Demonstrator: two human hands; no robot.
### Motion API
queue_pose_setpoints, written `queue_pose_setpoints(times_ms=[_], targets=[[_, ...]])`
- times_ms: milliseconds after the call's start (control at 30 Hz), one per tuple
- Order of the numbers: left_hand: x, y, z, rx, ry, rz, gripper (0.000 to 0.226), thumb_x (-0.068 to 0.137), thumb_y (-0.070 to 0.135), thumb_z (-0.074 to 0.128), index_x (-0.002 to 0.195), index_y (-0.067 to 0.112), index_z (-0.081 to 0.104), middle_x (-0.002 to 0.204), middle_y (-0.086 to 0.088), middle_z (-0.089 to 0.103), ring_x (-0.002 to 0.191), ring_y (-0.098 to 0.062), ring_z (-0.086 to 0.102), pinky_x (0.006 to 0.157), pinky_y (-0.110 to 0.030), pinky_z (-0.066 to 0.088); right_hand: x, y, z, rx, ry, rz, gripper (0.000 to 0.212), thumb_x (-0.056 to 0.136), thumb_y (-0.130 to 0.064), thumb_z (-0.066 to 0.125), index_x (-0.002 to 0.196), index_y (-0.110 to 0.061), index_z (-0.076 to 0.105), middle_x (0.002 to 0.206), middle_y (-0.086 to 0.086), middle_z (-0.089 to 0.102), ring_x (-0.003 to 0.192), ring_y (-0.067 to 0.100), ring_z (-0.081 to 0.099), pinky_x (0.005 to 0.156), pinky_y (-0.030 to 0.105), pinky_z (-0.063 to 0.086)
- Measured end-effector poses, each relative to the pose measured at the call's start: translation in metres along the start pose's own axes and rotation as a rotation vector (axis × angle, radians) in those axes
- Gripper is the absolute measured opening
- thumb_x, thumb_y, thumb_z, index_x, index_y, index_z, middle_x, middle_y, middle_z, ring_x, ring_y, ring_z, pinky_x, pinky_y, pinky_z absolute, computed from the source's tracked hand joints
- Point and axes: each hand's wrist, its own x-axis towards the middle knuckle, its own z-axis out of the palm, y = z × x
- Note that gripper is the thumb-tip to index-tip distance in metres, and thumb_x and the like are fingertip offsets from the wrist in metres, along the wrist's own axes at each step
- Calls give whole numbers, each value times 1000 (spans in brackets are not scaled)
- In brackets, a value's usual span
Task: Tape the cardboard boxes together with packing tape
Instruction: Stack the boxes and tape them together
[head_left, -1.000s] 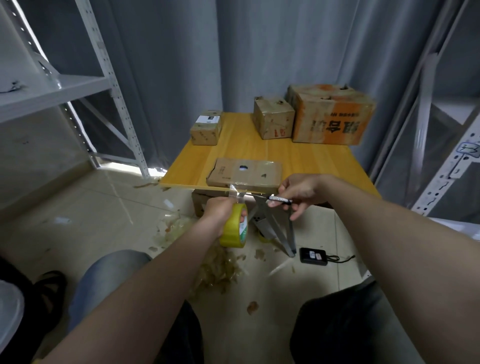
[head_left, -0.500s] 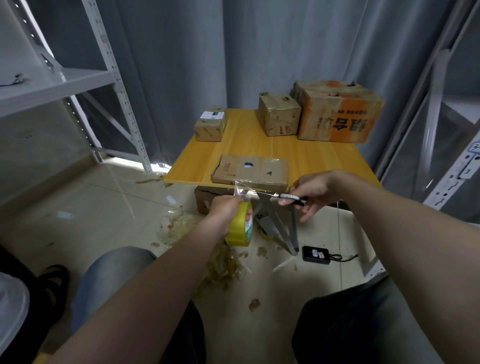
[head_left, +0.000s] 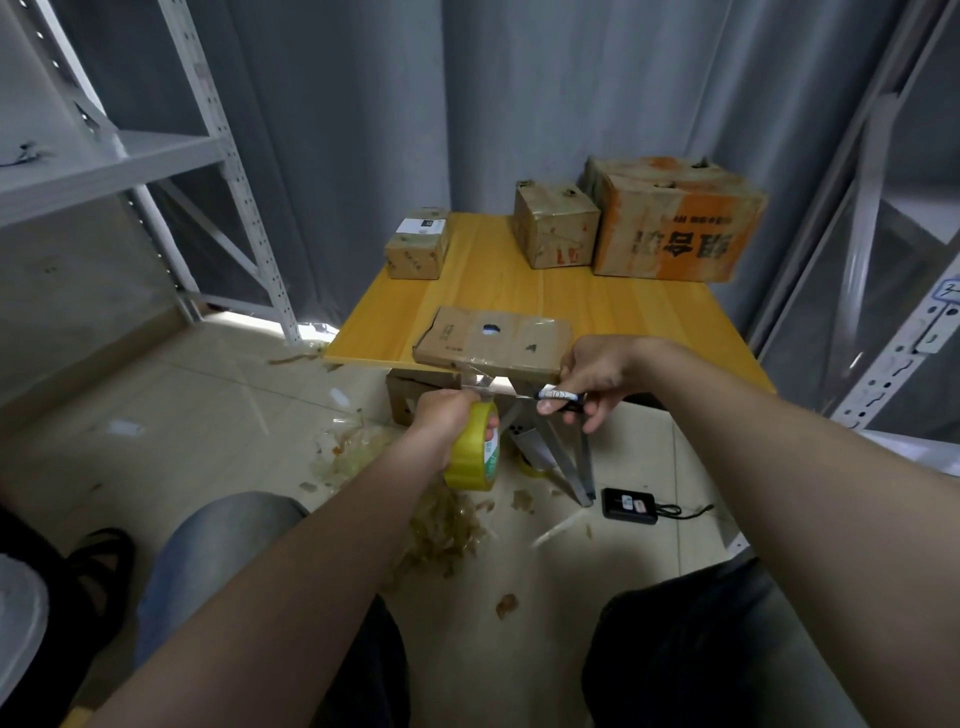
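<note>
Four closed boxes sit on the tabletop: a flat box at the near edge with a dark hole in its top, a small labelled box far left, a mid box at the back, and a big orange box touching its right side. Another box stands on the floor under the tabletop. What any of them holds cannot be seen.

The left hand grips the yellow tape roll, its fingers curled into the core. The roll hangs below the tabletop's near edge, just under the flat box. A clear strip runs from the roll, just above these fingers, up to the flat box's front face.

The right hand pinches a slim cutter, its fingers closed round the handle. The blade end points left toward the strip; whether it touches the strip is too fine to tell. The flat box lies just beyond both sets of fingers, nearly touching the right knuckles.

Tape scraps and a black device lie on the floor below the fingers.

Compared with half a second ago, both grips are the same and the strip is still stretched, while the right hand sits a little closer to the left hand
</note>
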Motion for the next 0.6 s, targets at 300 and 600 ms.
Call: queue_pose_setpoints(times_ms=[300, 600], targets=[[3, -1, -5, 21, -9, -5, 18, 101, 18, 62, 101, 2, 69, 74, -20, 74, 52, -27, 63, 61, -36, 56, 1, -22, 6, -78, 48, -109, 33, 72, -22, 95, 61, -11, 66, 75, 21, 71, 47, 16, 57, 60, 35, 63], [4, 1, -7, 19, -18, -18, 19, 100, 17, 61, 101, -1, 69, 74, -21, 73, 51, -28, 62, 61, -35, 57, 9, -32, 8, -134, 77, -78, 35, 72, -14, 95, 68, -7, 61, 69, 21, 63, 44, 18, 55, 58, 34, 62]])
